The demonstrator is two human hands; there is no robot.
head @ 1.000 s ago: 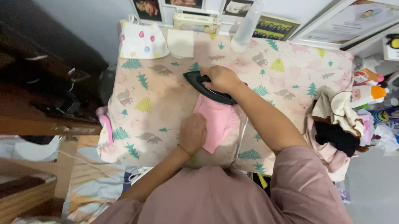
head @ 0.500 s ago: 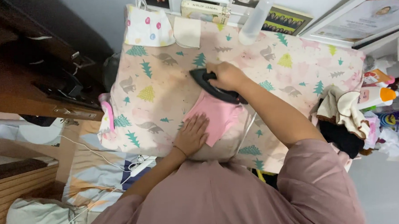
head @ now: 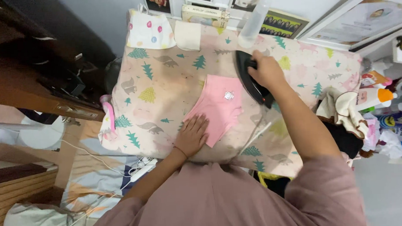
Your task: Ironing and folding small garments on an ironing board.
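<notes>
Left hand (head: 192, 136) lies flat, fingers spread, pressing the near edge of a small pink garment (head: 218, 105) laid on the printed cover of the ironing board (head: 159, 96). Right hand (head: 264, 72) is wrapped around the handle of a black iron (head: 250, 79), which sits just beside the garment's right edge. A spray bottle (head: 255, 20) stands at the far edge.

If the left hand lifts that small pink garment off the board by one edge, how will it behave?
The pink garment lies thin and flat, so it would probably hang limp. It looks light for its size and may slide on the printed cover. The left hand pins its near corner; the right hand holds the iron beside it.
</notes>
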